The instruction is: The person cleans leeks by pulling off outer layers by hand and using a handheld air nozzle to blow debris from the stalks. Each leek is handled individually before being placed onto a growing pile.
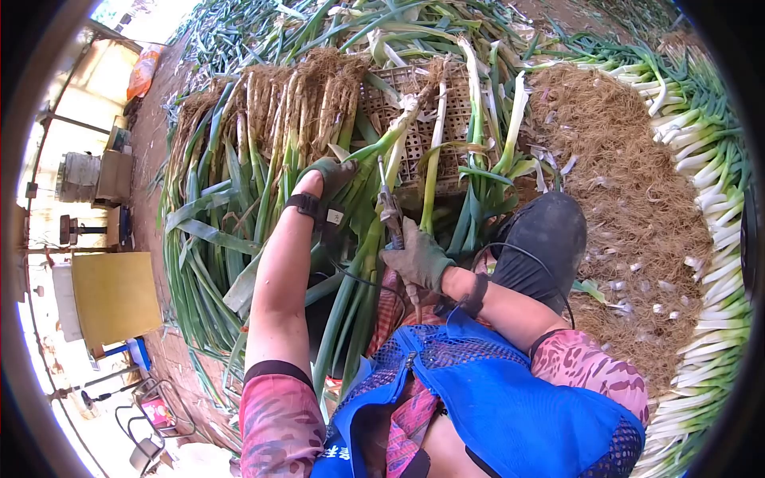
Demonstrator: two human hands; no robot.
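Note:
My left hand (330,175), in a dark grey-green glove, is closed around a leek (390,142) below its white shank. The leek slants up to the right, its root end over the plastic crate. My right hand (419,256), in a green glove, grips a slim air gun (390,217). Its thin metal nozzle points up and stops just below the leek. Beside my left hand lies a row of unpeeled leeks (280,119) with brown, soil-covered roots. Several paler leeks (437,151) lean against the crate (410,159), right of the tool.
Cut roots and scraps (613,183) cover the ground at right. A curved line of clean white leeks (717,239) borders them. More leaves (239,40) are heaped at the back. My dark-clad knee (538,239) is near the crate. A yellow board (117,295) and a chair (147,450) stand left.

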